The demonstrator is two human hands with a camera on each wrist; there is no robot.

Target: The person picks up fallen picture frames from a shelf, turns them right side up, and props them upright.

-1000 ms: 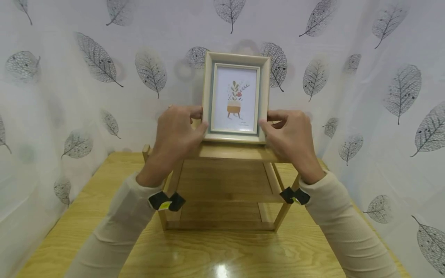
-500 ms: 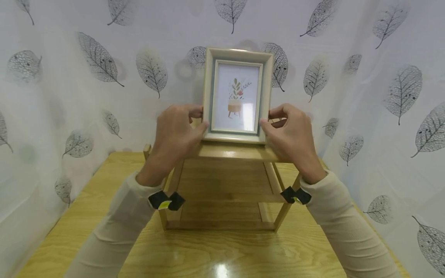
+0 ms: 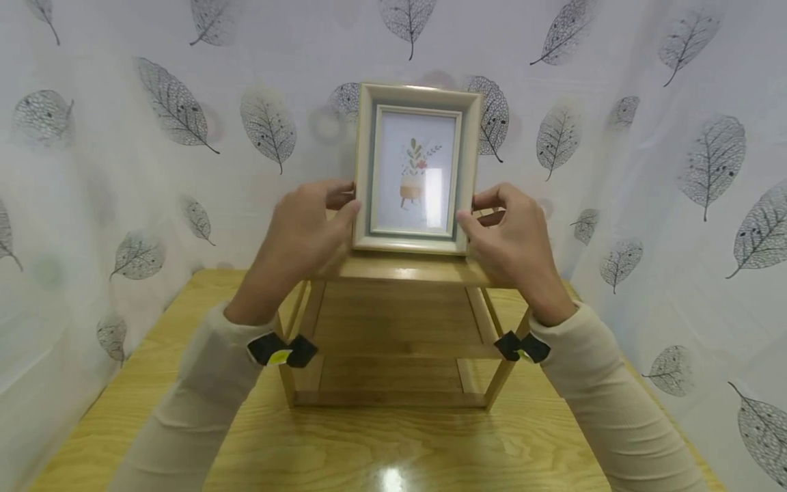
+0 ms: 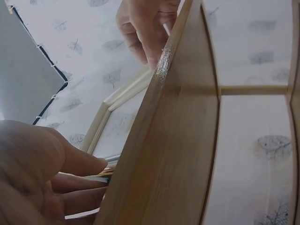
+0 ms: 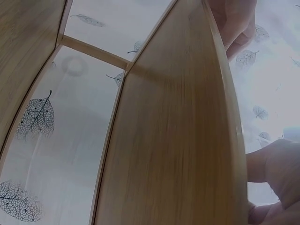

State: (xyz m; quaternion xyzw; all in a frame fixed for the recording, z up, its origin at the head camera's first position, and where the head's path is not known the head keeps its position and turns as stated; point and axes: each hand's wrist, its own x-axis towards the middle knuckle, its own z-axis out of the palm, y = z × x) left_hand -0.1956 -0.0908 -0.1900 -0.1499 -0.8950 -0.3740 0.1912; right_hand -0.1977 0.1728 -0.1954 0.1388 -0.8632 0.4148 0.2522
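Note:
A cream picture frame with a blue-grey inner border stands at the front of the top shelf of a small wooden rack. Behind its glass is a print of a potted plant on legs, partly covered by a bright reflection. My left hand pinches the lower left side, thumb tip at the front edge. On the lower right side, my right hand pinches it with the thumb on the front. In the left wrist view the shelf's edge hides part of the frame; the right wrist view shows shelf boards and parts of both hands.
The rack has lower shelves and slanted legs. It stands on a glossy wood-grain table. A pale curtain printed with leaves surrounds the table at the back and sides.
The picture frame has shifted slightly left and looks a little larger, with a reflection now on its glass. My left hand has moved left and its thumb sits higher; my right hand barely moved.

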